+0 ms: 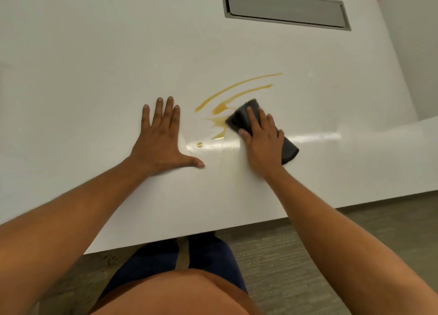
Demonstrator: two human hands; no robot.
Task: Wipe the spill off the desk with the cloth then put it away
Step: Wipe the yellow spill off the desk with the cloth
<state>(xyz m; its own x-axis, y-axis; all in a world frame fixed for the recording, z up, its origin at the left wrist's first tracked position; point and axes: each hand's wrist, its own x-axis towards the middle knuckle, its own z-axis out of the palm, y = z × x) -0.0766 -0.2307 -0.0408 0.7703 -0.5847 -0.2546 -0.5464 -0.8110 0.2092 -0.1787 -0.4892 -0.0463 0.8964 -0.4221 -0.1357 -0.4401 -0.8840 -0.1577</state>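
Observation:
A yellow-brown spill (227,94) lies in curved streaks on the white desk (94,77), with a small drop (199,144) nearer the front edge. My right hand (263,139) presses flat on a dark grey cloth (239,119), fingers spread over it, at the right end of the streaks. The cloth sticks out past my fingertips and behind my palm. My left hand (161,136) rests flat on the desk with fingers apart, just left of the spill, holding nothing.
A grey recessed cable hatch (286,6) sits in the desk at the far right. The desk's front edge runs diagonally in front of my body, with grey carpet (296,255) below. A lower white surface (391,148) adjoins on the right.

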